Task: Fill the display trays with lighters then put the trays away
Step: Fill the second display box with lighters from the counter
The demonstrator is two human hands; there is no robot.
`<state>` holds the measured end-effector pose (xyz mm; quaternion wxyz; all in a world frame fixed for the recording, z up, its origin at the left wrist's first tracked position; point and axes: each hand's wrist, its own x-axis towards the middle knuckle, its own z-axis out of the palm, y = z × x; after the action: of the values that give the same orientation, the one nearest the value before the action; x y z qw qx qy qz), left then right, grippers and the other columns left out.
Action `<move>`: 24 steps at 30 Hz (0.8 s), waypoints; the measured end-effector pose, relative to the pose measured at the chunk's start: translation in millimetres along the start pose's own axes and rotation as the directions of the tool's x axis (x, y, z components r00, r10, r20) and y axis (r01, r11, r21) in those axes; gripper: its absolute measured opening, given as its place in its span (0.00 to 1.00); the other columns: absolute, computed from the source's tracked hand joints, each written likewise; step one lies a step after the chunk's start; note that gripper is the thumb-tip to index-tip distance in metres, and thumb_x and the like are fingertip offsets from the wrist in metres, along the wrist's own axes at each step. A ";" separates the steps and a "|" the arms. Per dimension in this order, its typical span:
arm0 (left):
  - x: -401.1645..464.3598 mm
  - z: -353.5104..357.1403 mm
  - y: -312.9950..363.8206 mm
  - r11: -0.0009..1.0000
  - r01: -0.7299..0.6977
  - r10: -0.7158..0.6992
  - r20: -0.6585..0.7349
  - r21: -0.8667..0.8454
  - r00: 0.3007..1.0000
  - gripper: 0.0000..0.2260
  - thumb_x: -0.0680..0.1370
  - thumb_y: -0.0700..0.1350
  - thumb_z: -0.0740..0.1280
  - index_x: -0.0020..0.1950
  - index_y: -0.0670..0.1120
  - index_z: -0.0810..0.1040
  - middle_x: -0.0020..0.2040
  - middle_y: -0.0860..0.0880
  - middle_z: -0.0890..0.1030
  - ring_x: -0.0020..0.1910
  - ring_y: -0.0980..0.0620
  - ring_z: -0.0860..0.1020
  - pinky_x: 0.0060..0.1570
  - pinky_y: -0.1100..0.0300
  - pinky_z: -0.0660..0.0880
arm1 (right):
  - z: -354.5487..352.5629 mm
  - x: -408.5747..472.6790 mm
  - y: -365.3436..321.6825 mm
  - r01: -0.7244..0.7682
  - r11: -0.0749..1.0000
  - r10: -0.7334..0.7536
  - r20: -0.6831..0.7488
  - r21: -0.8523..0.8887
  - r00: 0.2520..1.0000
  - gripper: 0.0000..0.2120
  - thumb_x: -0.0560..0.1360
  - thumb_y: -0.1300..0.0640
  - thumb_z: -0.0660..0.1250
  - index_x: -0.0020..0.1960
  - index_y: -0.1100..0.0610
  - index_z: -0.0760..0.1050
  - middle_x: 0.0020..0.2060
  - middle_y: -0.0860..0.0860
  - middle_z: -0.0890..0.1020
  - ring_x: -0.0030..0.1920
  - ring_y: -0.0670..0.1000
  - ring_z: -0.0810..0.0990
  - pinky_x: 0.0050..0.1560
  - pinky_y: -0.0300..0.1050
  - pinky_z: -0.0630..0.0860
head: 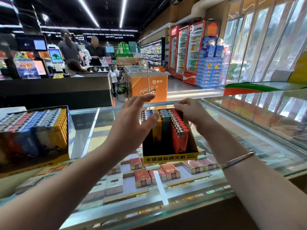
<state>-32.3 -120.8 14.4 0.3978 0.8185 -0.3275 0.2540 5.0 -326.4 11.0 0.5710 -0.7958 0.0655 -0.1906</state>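
At frame centre, a cardboard display tray (170,157) of glossy plastic lighters (178,130) is being kept on the glass counter (232,130); lighter tops are being pressed by the right hand's (191,112) curled fingers, the left hand (132,123) being held spread, grasping nothing.

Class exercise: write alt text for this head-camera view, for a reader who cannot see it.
Two hands work over a black-and-yellow tray of upright lighters on a glass counter: the left hand is spread open beside it, the right hand rests curled on the red row. A fuller tray sits at left, with shop tills and drink fridges behind.
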 end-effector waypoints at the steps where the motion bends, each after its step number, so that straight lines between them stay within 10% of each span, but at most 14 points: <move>1: -3.4 -1.4 -5.0 0.994 0.105 -0.104 0.025 -0.043 0.994 0.21 0.74 0.51 0.64 0.67 0.54 0.67 0.64 0.53 0.71 0.63 0.55 0.68 0.57 0.63 0.64 | -4.3 -2.9 3.6 -0.040 0.999 0.040 0.007 0.008 0.999 0.03 0.74 0.57 0.66 0.46 0.56 0.74 0.43 0.52 0.78 0.44 0.50 0.77 0.44 0.44 0.74; 7: -24.8 7.0 -22.0 0.768 0.617 -0.473 0.498 -0.170 0.726 0.27 0.74 0.40 0.65 0.72 0.47 0.61 0.68 0.44 0.69 0.57 0.53 0.72 0.48 0.66 0.67 | -15.1 -40.3 19.7 -0.173 0.984 0.159 0.258 0.032 0.953 0.07 0.74 0.67 0.63 0.51 0.60 0.74 0.41 0.54 0.81 0.41 0.47 0.80 0.38 0.39 0.74; 11: -28.5 23.9 -20.0 0.814 0.567 -0.444 0.493 -0.129 0.748 0.25 0.75 0.38 0.62 0.70 0.51 0.62 0.47 0.52 0.77 0.43 0.58 0.75 0.32 0.70 0.71 | -9.7 -49.9 21.6 -0.071 0.996 0.087 0.326 -0.060 0.941 0.18 0.74 0.67 0.64 0.62 0.59 0.70 0.52 0.59 0.80 0.53 0.56 0.80 0.53 0.52 0.77; 20: 9.9 64.6 -32.2 0.858 0.510 -0.419 0.489 -0.064 0.765 0.22 0.76 0.37 0.59 0.69 0.47 0.63 0.55 0.43 0.77 0.54 0.46 0.76 0.57 0.49 0.73 | -29.3 -13.7 42.0 -0.036 0.960 0.107 0.244 -0.279 0.964 0.21 0.75 0.65 0.61 0.66 0.59 0.60 0.54 0.59 0.77 0.53 0.55 0.79 0.57 0.56 0.76; 24: 36.9 96.5 -35.5 0.905 0.424 -0.375 0.470 0.000 0.799 0.19 0.76 0.39 0.59 0.68 0.44 0.63 0.53 0.45 0.76 0.50 0.47 0.74 0.43 0.56 0.72 | -51.8 11.9 55.8 0.006 0.945 0.069 0.217 -0.327 0.974 0.20 0.76 0.60 0.62 0.65 0.58 0.60 0.50 0.49 0.75 0.50 0.45 0.76 0.48 0.41 0.75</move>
<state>33.1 -195.4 -31.3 0.3960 0.8833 -0.2449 -0.0540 2.6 -394.9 -24.1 0.4383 -0.8945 0.0437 -0.0763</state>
